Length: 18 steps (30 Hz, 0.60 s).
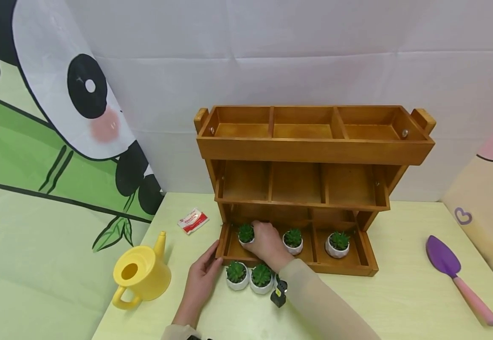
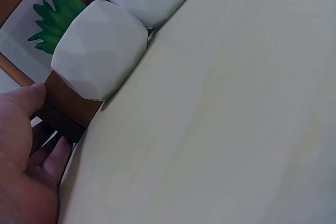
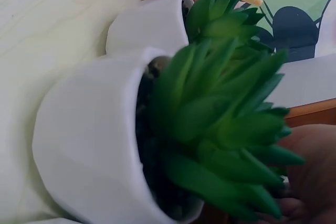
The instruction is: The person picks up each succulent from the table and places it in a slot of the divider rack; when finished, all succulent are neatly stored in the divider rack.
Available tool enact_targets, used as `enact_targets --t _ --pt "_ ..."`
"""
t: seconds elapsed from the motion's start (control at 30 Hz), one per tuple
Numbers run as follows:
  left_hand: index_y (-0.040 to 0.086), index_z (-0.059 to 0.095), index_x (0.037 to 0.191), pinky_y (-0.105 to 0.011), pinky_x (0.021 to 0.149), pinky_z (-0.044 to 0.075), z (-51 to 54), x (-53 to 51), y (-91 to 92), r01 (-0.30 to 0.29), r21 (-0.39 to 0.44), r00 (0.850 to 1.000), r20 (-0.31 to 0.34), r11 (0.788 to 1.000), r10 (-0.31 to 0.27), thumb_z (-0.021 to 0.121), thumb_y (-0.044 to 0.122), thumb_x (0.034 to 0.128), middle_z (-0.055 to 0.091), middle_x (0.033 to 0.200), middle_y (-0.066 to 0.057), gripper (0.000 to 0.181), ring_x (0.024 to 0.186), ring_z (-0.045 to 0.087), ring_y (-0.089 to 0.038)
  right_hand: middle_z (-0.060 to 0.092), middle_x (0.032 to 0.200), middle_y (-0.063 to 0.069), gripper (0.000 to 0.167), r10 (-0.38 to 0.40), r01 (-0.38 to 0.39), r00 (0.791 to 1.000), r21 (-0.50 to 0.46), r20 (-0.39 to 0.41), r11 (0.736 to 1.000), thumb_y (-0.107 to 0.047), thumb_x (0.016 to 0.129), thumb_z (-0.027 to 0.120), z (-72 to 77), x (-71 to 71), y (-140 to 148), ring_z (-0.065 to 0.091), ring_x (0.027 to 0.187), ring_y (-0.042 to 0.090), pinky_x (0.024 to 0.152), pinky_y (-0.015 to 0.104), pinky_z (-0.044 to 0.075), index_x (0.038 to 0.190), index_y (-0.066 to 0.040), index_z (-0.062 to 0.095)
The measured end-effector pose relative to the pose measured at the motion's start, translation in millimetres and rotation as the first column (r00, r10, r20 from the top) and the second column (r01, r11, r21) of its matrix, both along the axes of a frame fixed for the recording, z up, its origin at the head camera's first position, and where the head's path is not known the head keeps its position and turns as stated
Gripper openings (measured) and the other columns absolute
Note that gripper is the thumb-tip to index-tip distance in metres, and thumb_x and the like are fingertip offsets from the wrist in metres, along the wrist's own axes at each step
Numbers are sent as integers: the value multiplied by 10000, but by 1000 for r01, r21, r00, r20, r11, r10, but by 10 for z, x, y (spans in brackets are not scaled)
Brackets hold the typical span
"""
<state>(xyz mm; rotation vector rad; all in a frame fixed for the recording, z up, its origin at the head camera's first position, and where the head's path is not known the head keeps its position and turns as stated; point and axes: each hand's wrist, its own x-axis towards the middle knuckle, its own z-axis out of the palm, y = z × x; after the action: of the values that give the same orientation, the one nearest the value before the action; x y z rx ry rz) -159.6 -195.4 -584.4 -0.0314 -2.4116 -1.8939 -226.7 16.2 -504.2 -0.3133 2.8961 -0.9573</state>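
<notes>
A three-tier wooden planter shelf (image 1: 314, 150) stands against the back wall. In its bottom tier's left compartment, my right hand (image 1: 267, 243) holds a small potted succulent (image 1: 246, 233) by its white pot. The right fingertips are mostly hidden. My left hand (image 1: 204, 278) grips the bottom tier's front left corner, thumb on the front board (image 2: 65, 98). Two more potted succulents, one in the middle (image 1: 293, 241) and one at the right (image 1: 337, 244), sit in that tier. Before the shelf, white-potted succulents (image 1: 237, 275) (image 3: 89, 140) stand side by side on the table, one largely behind the right wrist.
A yellow watering can (image 1: 142, 274) stands left of the left hand. Behind it lies a red-and-white packet (image 1: 193, 221). A purple trowel with a pink handle (image 1: 463, 281) lies at the table's right side. The shelf's upper tiers have dividers.
</notes>
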Motion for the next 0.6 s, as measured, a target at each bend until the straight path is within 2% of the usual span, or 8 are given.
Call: enact_targets --t 0.27,0.6 --pt "275 558 1529 -208 1077 466 1 9 2 0 12 1000 -4 1000 0 645 132 1054 501 1563 6 503 1385 524 -175 712 1141 167 567 -32 31 999 23 34 999 -262 847 895 33 28 3 695 1034 324 936 466 614 1268 29 651" --pt "271 557 1529 -215 1084 461 -24 -8 -12 11 13 1000 -18 1000 -11 650 149 1053 502 1561 4 500 1387 518 -171 685 1254 214 691 -67 67 997 8 40 998 -233 842 903 63 42 29 675 1126 373 990 493 587 1381 69 593"
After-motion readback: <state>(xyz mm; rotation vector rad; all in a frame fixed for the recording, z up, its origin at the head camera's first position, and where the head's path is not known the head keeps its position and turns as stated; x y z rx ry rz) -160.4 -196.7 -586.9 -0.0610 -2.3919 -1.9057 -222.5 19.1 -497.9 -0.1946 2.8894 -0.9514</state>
